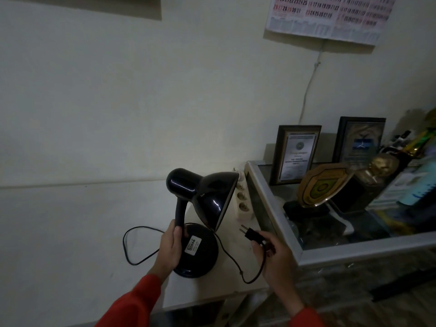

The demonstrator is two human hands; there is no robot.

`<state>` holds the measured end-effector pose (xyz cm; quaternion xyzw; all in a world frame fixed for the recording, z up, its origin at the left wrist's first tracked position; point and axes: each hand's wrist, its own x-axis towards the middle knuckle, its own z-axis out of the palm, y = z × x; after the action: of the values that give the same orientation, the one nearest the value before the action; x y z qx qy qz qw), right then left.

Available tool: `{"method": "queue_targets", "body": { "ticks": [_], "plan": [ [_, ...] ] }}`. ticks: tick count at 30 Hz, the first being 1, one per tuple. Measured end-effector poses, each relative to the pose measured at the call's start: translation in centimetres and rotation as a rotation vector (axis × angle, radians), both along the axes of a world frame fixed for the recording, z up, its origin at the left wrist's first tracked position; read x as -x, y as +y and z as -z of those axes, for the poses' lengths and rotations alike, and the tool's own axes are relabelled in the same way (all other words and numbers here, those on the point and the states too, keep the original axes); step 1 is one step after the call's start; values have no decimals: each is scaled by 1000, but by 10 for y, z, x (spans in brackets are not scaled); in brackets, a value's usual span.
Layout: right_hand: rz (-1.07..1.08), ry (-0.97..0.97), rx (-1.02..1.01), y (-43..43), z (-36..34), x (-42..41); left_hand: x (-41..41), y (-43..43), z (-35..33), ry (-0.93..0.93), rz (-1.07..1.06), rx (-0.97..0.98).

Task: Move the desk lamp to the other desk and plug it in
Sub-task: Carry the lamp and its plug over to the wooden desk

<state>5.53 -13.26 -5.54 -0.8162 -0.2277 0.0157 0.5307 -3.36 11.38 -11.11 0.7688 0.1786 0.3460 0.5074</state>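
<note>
A black desk lamp (203, 204) stands on a pale desk (238, 277), its round base bearing a white label and its shade turned to the right. My left hand (171, 249) grips the lamp's neck just above the base. My right hand (273, 253) holds the lamp's black two-pin plug (250, 233), pins pointing up and left toward a white power strip (243, 201) that lies by the wall behind the shade. The black cord (132, 244) loops left of the base and trails right to the plug.
A glass-topped cabinet (266, 208) with a metal rim stands right of the desk, holding two framed certificates (295, 154), a shield plaque (323, 182) and trophies. A calendar (330, 15) hangs above, with a thin cable running down the wall.
</note>
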Motion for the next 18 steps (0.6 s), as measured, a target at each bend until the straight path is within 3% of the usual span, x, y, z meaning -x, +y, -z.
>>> {"method": "queue_targets", "body": {
  "ticks": [18],
  "plan": [
    [32, -35, 63, 3, -7, 2, -6, -12, -5, 61, -137, 31]
  ]
}}
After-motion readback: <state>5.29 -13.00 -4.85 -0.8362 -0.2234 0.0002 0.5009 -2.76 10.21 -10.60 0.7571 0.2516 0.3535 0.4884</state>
